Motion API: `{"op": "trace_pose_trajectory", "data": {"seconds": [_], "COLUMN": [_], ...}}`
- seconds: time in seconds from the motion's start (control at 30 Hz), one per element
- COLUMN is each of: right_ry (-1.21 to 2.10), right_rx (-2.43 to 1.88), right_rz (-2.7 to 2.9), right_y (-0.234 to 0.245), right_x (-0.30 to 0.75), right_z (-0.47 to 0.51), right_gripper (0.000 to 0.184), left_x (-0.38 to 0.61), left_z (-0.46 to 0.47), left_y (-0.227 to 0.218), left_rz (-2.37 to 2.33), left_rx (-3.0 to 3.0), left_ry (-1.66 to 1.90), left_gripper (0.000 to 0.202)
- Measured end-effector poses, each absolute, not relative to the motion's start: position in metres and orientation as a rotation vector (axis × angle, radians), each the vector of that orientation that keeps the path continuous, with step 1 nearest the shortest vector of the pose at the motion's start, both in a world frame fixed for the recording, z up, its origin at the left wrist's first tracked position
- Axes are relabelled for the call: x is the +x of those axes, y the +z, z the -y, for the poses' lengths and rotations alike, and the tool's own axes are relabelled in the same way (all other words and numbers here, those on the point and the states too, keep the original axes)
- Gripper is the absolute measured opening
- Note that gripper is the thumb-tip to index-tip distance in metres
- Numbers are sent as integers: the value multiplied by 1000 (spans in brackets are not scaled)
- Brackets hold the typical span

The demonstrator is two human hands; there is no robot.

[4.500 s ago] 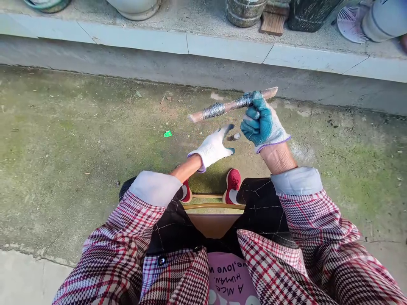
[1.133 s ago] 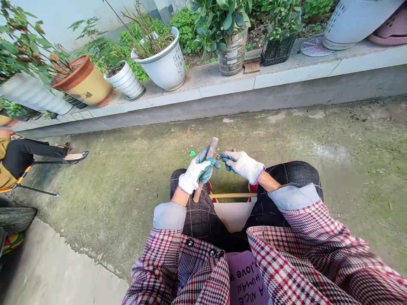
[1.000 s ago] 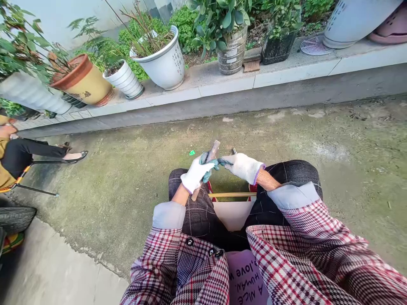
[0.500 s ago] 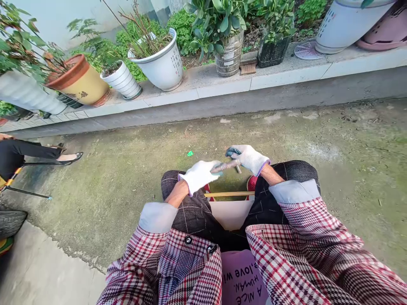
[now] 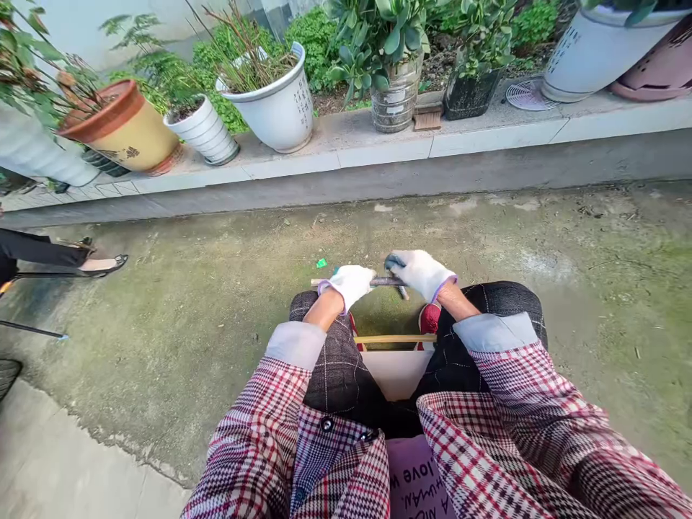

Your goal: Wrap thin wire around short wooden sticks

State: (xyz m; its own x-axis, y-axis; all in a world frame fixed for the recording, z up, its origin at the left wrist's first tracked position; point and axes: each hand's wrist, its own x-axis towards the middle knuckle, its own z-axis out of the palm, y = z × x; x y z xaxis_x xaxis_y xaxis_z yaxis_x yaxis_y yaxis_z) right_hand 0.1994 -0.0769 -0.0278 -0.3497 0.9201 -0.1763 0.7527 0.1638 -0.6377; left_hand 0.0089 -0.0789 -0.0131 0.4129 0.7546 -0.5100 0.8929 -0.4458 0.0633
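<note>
A slim grey-brown wooden stick (image 5: 385, 281) runs left to right above the mossy concrete floor (image 5: 216, 324). The white-gloved left hand (image 5: 350, 284) has its grip closed around it; the white-and-teal-gloved right hand (image 5: 424, 274) curls at its right end, its hold too hidden to tell. The stick looks darker mid-length, paler at its left tip.
</note>
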Motion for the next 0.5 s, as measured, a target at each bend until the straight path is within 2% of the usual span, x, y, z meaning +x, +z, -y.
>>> {"op": "trace_pose_trajectory", "data": {"seconds": [0.13, 0.3, 0.5], "right_ry": [1323, 1652, 1563], "right_rx": [-1454, -1424, -1307], "right_rz": [1765, 1573, 1942], "right_y": [-38, -41, -35], "right_x": [207, 182, 171], "right_z": [61, 74, 95], "right_gripper": [21, 24, 19], "left_x": [-1, -23, -19], "left_z": [79, 76, 72], "left_y": [-3, 0, -19], "left_rz": [-1437, -1591, -1688], "left_rx": [2302, 2096, 2123], "left_ry": [-432, 31, -232], "left_gripper": [31, 35, 26]}}
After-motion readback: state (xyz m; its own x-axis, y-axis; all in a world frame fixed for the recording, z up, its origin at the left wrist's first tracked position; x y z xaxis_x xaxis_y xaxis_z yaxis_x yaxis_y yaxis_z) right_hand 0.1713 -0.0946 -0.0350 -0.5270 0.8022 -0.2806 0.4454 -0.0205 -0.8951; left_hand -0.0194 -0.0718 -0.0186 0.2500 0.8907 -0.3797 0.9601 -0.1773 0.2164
